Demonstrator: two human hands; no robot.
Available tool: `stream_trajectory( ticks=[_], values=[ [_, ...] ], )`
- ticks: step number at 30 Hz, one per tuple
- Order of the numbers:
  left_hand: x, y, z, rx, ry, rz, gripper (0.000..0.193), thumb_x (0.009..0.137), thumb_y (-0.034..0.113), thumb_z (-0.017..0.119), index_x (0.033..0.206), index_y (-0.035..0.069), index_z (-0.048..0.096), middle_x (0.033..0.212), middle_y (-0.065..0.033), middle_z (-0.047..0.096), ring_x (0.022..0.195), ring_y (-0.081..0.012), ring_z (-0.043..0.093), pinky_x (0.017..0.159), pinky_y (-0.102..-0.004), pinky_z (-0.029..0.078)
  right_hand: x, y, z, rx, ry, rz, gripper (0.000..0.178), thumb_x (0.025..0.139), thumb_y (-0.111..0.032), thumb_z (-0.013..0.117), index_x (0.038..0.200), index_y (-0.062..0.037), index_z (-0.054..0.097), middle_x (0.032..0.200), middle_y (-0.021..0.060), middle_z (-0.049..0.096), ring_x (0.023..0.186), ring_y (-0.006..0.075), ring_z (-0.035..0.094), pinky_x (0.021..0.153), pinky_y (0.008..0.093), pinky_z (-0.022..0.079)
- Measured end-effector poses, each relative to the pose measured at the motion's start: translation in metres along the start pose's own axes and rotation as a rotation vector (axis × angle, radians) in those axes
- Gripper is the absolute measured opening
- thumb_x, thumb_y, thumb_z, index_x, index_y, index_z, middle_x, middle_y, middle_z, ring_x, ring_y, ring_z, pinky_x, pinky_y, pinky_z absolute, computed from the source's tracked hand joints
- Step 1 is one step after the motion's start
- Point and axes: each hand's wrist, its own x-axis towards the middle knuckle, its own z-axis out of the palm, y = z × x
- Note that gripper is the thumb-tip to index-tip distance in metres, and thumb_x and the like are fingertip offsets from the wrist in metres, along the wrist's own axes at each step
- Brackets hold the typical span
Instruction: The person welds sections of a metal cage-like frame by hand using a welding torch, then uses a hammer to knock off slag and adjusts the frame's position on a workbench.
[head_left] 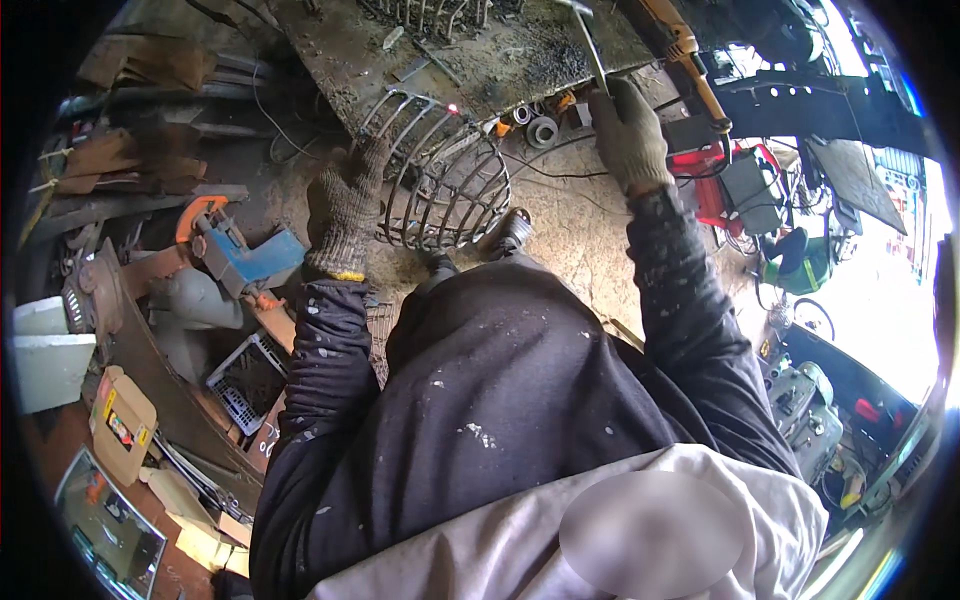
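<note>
A curved cage of bent metal rods leans against the front edge of a dirty metal workbench. One small spot near its upper rim glows red. My left hand, in a grey knitted glove with a yellow cuff edge, is closed on the cage's left side; its fingertips are partly hidden. Gloved as well, my right hand grips a hammer by its thin metal handle. The hammer's head is raised over the bench, at the picture's upper edge and partly cut off.
An orange angle grinder lies at the bench's right side. Cables cross the floor below. A blue and orange machine stands at left, near a plastic crate. More bent rods sit on the bench.
</note>
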Motion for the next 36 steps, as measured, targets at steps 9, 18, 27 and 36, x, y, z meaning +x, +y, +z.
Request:
stream_trajectory(
  ticks=[9,18,27,36],
  values=[
    [0.006,-0.015,0.007,-0.047,0.079,0.150,0.057,0.091,0.053,0.057,0.097,-0.003,0.063,0.082,-0.0226,0.064,0.078,-0.0370,0.064,0.066,-0.0448,0.045,-0.094,-0.041,0.004,0.565,-0.069,0.103,0.026,0.099,-0.020,0.053,0.114,-0.0002,0.061,0.081,0.0016,0.060,0.071,0.0097,0.057,0.064,0.0253,0.047],
    [0.008,-0.031,0.013,0.219,0.041,0.369,0.043,0.095,0.042,0.055,0.099,0.001,0.064,0.082,-0.0221,0.064,0.082,-0.0399,0.063,0.068,-0.0467,0.047,-0.132,-0.030,0.014,0.307,-0.331,0.131,0.027,0.098,-0.020,0.048,0.110,-0.0013,0.062,0.074,0.0136,0.064,0.067,0.0240,0.064,0.064,0.0360,0.048],
    [-0.001,-0.002,0.005,0.131,0.058,0.091,0.050,0.094,0.050,0.054,0.098,0.002,0.064,0.086,-0.0250,0.064,0.082,-0.0423,0.063,0.067,-0.0448,0.048,-0.126,-0.049,0.020,0.148,-0.354,-0.082,0.023,0.097,-0.018,0.048,0.106,-0.0005,0.060,0.076,0.0163,0.066,0.074,0.0322,0.068,0.064,0.0404,0.051],
    [-0.002,0.005,0.001,0.104,0.010,0.072,0.060,0.093,0.057,0.050,0.094,-0.002,0.062,0.082,-0.0256,0.063,0.082,-0.0425,0.063,0.068,-0.0451,0.047,-0.132,-0.041,0.023,0.291,-0.278,-0.043,0.028,0.099,-0.020,0.048,0.111,0.0000,0.063,0.068,0.0027,0.054,0.060,0.0108,0.052,0.057,0.0281,0.043]
  ],
)
